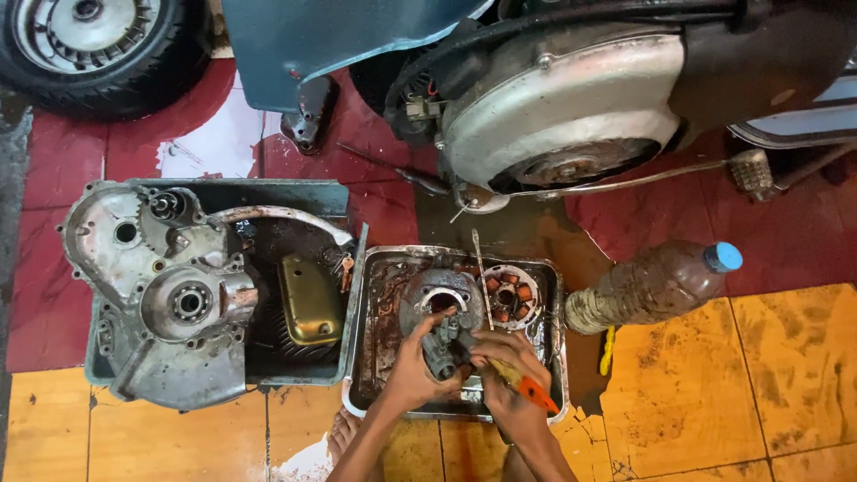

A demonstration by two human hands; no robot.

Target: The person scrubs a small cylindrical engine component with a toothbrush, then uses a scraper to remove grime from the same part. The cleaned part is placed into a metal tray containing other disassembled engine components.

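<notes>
Over the greasy rectangular metal wash tray (pixel 555 357), a small grey cast-metal engine part (pixel 441 350) is clasped by the left hand (pixel 412 366), fingers curled round it. An orange-handled brush (pixel 527 386) is pinched in the right hand (pixel 504 370). Rigid, fairly heavy and oil-slick, the part is judged best held by its solid body.

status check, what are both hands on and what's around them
Left hand grips small grey engine part. Right hand holds orange-handled brush against it. Both over metal tray; coil ring beside.
</notes>
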